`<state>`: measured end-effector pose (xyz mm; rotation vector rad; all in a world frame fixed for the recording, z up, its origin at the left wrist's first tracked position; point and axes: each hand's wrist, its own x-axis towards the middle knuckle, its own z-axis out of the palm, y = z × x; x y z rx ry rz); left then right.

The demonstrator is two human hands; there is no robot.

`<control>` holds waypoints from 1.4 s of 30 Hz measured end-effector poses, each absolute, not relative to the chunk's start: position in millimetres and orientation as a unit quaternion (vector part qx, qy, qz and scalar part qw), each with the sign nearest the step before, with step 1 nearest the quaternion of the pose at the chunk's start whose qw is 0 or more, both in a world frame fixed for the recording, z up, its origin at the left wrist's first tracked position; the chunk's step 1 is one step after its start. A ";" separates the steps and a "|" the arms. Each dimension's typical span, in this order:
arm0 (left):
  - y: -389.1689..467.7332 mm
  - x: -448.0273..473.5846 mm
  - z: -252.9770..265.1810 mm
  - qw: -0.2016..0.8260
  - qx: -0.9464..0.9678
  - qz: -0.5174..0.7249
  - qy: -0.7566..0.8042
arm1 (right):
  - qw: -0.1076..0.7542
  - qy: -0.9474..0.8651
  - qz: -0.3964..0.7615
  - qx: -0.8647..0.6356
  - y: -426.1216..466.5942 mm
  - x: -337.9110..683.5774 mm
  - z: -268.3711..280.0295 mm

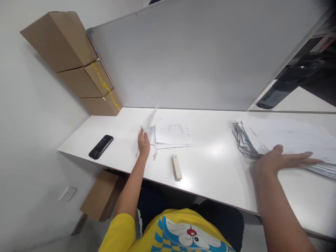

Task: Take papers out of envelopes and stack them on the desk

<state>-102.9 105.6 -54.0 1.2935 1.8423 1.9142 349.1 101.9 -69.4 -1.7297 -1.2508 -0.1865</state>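
At the left edge of a small pile of printed papers [172, 133], my left hand [144, 142] is closed on a raised sheet of paper [152, 120], which is smeared by motion. The hand partly hides how its fingers grip the sheet. My right hand [282, 161] is open, its fingers stretched to the right, at the near edge of a thick, uneven stack of papers [288, 136]. That hand is slightly blurred, and I cannot tell whether it touches the stack. A slim cream-coloured object [176, 168], perhaps a stapler, lies between my hands near the table's front edge.
On the white table [210, 175], a black phone-like device [101, 147] lies at the left. Cardboard boxes [70, 45] are stacked at the back left beside a grey partition [178, 59]. Another cardboard box [101, 194] stands below the table. A dark bottle [271, 96] lies beyond the partition.
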 end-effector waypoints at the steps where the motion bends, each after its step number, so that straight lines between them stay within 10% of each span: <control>1: 106.2 -105.2 -55.9 0.113 0.391 0.668 0.623 | 0.485 -0.479 -0.078 -0.727 93.6 339.3 -63.4; 13: 123.6 -118.5 -74.0 0.231 0.318 0.700 0.597 | 0.228 -0.836 0.138 -0.479 116.2 191.2 -60.0; 42: 123.0 -114.3 -64.6 0.221 0.318 0.697 0.604 | 0.246 -0.817 0.166 -0.495 127.0 191.1 -67.3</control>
